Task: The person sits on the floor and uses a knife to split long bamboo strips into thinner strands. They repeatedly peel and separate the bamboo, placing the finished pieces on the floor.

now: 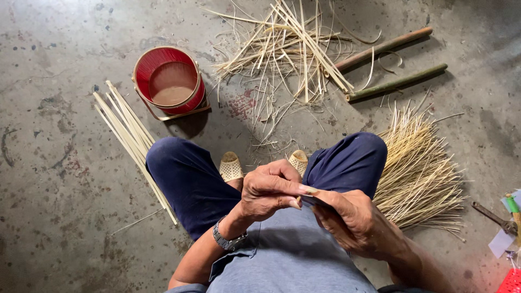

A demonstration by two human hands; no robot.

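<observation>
I sit on a concrete floor with my knees bent, in dark blue trousers. My left hand (268,190), with a metal watch (229,239) on its wrist, is curled over the fingertips of my right hand (353,220) in front of my lap. Between them sits a small dark flat object (311,200), pinched by both hands; what it is cannot be told. A bundle of thin pale sticks (420,173) fans out beside my right knee. Flat pale strips (127,135) lie beside my left knee.
A red bucket (171,81) holding brownish water stands ahead on the left. Loose strips and shavings (287,49) are piled ahead, with a brown pole (385,46) and a green pole (399,81) beside them. A metal hand tool (491,216) lies at the right edge.
</observation>
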